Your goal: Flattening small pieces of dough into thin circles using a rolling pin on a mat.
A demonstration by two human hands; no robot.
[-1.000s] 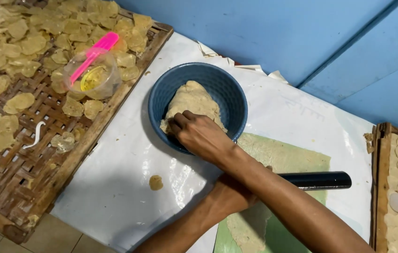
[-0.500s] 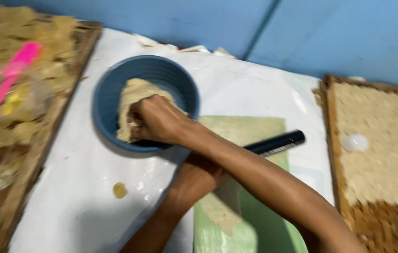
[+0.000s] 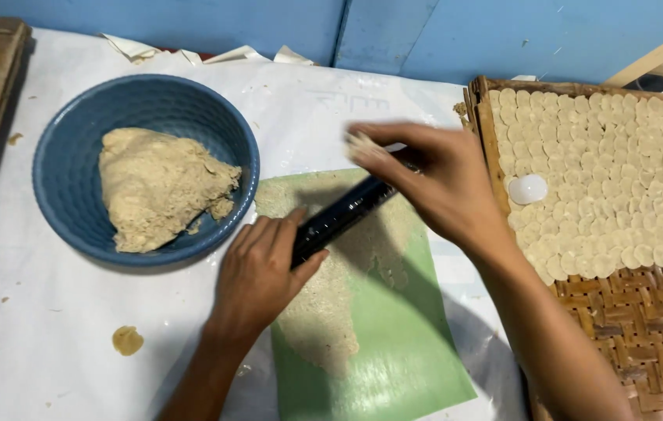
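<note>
On the near green mat (image 3: 394, 351), dusted with flattened dough residue, the left hand (image 3: 257, 277) lies palm down, fingers pressed together and wrapped over the near end of the black roller (image 3: 339, 218), which slants up to the right across the mat. Just beyond, the right hand (image 3: 433, 183) hovers over the roller's far end, fingertips pinching a small dough piece (image 3: 359, 142), blurred. The work looks like portioning dough for rolling; setting the piece on the mat seems to come next. Far left, the blue bowl (image 3: 74, 156) holds the dough lump (image 3: 160, 187); right, a woven tray (image 3: 628, 312) carries pale discs (image 3: 620, 179).

A white lid (image 3: 528, 189) lies on pale round discs (image 3: 620, 187) covering the woven bamboo tray (image 3: 628, 343).
</note>
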